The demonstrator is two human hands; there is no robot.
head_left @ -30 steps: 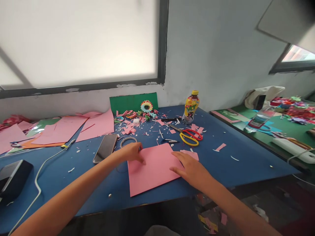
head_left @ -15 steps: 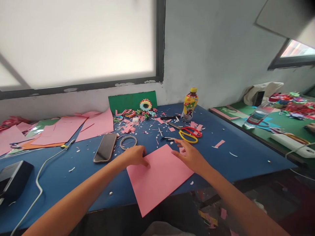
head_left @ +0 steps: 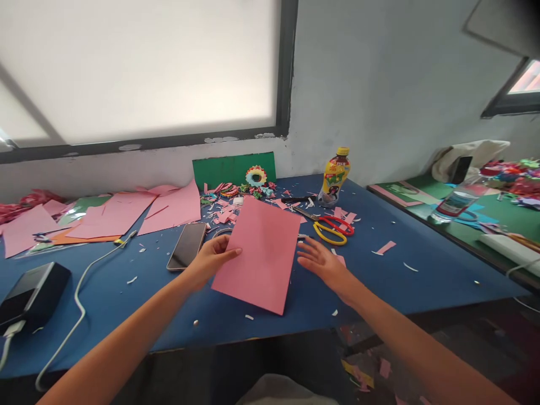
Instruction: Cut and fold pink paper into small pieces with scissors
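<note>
Paper in one pink sheet (head_left: pixel 259 256), pinched at its left edge by the left hand (head_left: pixel 210 260), looks light and floppy, best steadied at the right edge by the open right hand (head_left: pixel 323 261).

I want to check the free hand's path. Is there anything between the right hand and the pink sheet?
Nothing visible: the right hand is open beside the pink sheet, which the left hand holds up, with only blue table between them.

Right of your right hand (head_left: pixel 323 261), the blue table (head_left: pixel 422 275) lay open apart from scraps. Ahead, scissors (head_left: pixel 331 228) and a bottle (head_left: pixel 334 177) blocked passage; a phone (head_left: pixel 187 246) obstructed your left.
</note>
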